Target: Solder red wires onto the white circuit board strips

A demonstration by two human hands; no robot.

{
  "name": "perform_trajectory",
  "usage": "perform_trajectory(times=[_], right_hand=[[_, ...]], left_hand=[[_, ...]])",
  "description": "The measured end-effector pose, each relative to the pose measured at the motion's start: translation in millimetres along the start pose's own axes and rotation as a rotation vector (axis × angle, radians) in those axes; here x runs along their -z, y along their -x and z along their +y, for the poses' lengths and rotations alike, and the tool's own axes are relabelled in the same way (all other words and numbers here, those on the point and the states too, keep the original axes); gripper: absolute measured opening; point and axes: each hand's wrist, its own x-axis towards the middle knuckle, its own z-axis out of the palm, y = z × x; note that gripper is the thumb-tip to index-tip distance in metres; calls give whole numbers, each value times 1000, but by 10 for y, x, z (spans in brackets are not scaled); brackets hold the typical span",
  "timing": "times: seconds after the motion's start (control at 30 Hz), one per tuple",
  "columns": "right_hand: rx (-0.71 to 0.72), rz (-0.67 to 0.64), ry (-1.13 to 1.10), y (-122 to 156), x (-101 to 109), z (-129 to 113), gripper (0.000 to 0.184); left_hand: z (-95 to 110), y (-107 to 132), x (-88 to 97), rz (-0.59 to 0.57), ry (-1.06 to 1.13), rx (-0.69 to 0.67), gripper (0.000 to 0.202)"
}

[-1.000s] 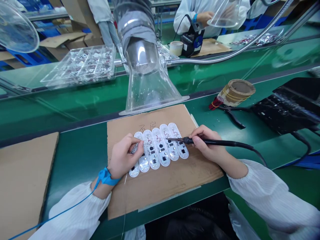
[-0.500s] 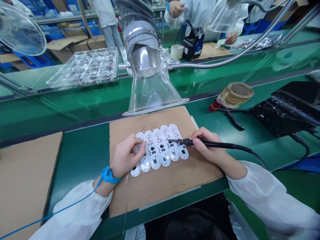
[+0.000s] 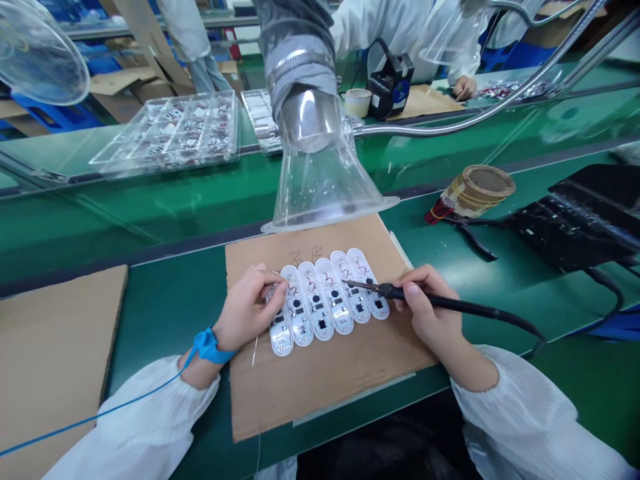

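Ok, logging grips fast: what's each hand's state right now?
Left hand: closed, pinching a thin wire beside the leftmost board.
Right hand: closed on the soldering iron.

Round the row of white oblong circuit boards point(image 3: 330, 300), the brown cardboard mat point(image 3: 325, 380) lies bare at 6 o'clock and the green desk point(image 3: 165, 300) is open at 9 o'clock. The clear plastic funnel hood point(image 3: 325, 180) blocks 12 o'clock, close above. At 2 o'clock sit a brown tape roll point(image 3: 483, 187), black pliers point(image 3: 477, 243) and a black box point(image 3: 575, 220); a black cable point(image 3: 520, 321) crosses 3 o'clock.

The right hand point(image 3: 431, 315) has shifted slightly nearer, angling the soldering iron point(image 3: 453, 305).
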Motion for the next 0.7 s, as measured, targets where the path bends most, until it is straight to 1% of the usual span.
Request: perform_trajectory(times=[0.1, 0.3, 0.43, 0.57, 0.63, 0.7], right_hand=[[6, -44, 47, 11, 24, 29, 19], [10, -90, 114, 10, 10, -5, 21], [39, -123, 176, -6, 5, -15, 23], [60, -133, 197, -8, 10, -18, 19], [54, -131, 180, -5, 10, -23, 19], [49, -102, 140, 2, 9, -26, 20]], left_hand=[[5, -7, 1, -23, 3, 4, 11], [13, -32, 1, -69, -22, -7, 14], [12, -38, -9, -81, -23, -37, 15], [15, -35, -9, -104, -8, -87, 16], [16, -33, -5, -80, -7, -78, 14], [12, -31, 0, -21, -7, -52, 13]])
